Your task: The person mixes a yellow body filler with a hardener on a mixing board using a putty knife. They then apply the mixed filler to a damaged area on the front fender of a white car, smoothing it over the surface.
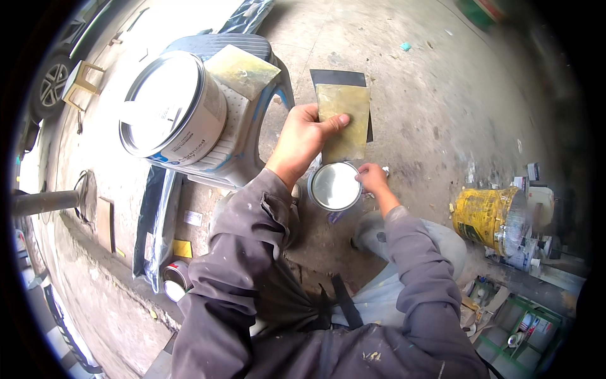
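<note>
My left hand (309, 136) grips a yellowish translucent flat rectangular piece (345, 96), with a dark flat piece (334, 76) behind it. Just below, my right hand (372, 180) holds the rim of a round silver-lidded tin (331, 184), thumb and fingers closed on its edge. A large white can (196, 126) stands on a grey plastic stool (246, 39) to the left, beside another yellowish flat piece (237, 69).
A yellow bucket (480, 215) stands at the right above a green crate (495, 350) with items in it. A metal pole (47, 202), plastic-wrapped strips (151, 227) and a small can (175, 284) are at the left. A small stool (82, 82) stands near a car wheel (49, 85).
</note>
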`<action>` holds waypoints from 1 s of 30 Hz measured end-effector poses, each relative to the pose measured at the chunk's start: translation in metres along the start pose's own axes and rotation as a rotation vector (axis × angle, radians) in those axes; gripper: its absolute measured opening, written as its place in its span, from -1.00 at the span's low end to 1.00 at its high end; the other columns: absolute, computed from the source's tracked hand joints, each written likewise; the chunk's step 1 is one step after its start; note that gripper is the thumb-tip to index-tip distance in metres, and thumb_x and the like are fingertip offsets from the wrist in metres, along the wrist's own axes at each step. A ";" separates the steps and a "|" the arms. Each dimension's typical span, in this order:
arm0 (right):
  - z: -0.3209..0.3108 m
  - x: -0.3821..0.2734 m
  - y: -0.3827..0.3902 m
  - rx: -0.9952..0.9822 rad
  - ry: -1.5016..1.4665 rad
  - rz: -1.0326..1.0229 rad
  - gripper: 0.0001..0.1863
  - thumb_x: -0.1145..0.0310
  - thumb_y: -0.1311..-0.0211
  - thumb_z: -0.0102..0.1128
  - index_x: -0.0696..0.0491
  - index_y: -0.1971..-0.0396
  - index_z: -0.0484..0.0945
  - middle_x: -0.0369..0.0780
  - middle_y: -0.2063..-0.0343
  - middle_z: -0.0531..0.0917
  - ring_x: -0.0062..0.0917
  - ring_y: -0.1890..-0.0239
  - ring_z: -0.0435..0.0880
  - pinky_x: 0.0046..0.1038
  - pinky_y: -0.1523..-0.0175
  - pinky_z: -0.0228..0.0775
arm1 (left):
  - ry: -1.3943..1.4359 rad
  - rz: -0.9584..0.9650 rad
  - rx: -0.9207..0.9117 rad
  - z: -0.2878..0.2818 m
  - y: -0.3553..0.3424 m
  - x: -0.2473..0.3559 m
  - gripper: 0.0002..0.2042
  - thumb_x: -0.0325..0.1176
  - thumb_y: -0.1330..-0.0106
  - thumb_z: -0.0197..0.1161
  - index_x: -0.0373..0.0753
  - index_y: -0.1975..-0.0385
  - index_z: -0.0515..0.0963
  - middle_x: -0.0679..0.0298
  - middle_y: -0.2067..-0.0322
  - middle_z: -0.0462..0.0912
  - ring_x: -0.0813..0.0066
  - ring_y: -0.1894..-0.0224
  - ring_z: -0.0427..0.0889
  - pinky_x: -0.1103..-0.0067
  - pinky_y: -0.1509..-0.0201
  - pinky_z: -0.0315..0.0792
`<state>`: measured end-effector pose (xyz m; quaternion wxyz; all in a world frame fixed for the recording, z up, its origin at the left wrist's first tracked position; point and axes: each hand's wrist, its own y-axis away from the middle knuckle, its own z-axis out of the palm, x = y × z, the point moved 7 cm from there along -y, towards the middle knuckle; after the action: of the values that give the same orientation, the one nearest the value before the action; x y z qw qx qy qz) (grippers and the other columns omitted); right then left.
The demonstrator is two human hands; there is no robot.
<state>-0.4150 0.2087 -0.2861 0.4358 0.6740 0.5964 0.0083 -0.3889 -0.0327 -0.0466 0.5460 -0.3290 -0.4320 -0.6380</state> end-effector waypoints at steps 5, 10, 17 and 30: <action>-0.072 0.054 0.025 0.032 -0.588 0.128 -0.67 0.49 -0.11 0.28 0.13 0.09 0.52 -0.16 0.24 0.65 -0.36 0.29 0.69 -0.21 0.21 0.61 | -0.007 0.032 -0.050 -0.001 0.008 0.005 -0.75 -0.44 -0.26 0.28 -0.41 0.11 0.55 0.21 0.23 0.66 0.50 0.22 0.62 0.57 0.10 0.48; -0.077 0.185 0.035 0.220 -0.686 0.363 -0.66 0.54 -0.10 0.26 0.12 0.09 0.46 -0.13 0.24 0.64 -0.28 0.27 0.69 -0.15 0.25 0.63 | -0.106 0.029 -0.084 0.011 0.015 0.010 -0.78 -0.47 -0.21 0.30 -0.38 0.16 0.61 0.27 0.28 0.68 0.57 0.27 0.60 0.60 0.15 0.45; -0.022 0.236 0.039 0.163 -0.354 0.558 -0.70 0.67 0.01 0.29 0.24 0.21 0.51 0.01 0.22 0.61 -0.17 0.23 0.69 -0.20 0.42 0.70 | -0.079 -0.003 -0.225 0.034 0.023 0.004 -0.79 -0.53 -0.23 0.26 -0.41 0.14 0.58 0.23 0.24 0.69 0.55 0.21 0.62 0.58 0.06 0.47; -0.087 -0.094 0.140 -0.284 -1.339 -0.180 -0.69 0.22 -0.37 0.05 0.18 0.13 0.53 -0.15 0.27 0.64 -0.42 0.29 0.67 -0.39 0.16 0.58 | 0.215 -0.164 -0.345 0.047 0.025 -0.010 -0.65 -0.51 -0.25 0.23 -0.47 -0.03 0.42 0.09 0.05 0.59 0.31 -0.01 0.57 0.40 -0.17 0.38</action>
<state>-0.3767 0.1953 -0.1012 0.7934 0.4180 0.2455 -0.3681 -0.3655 0.0132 -0.0314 0.4706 -0.3115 -0.2811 -0.7762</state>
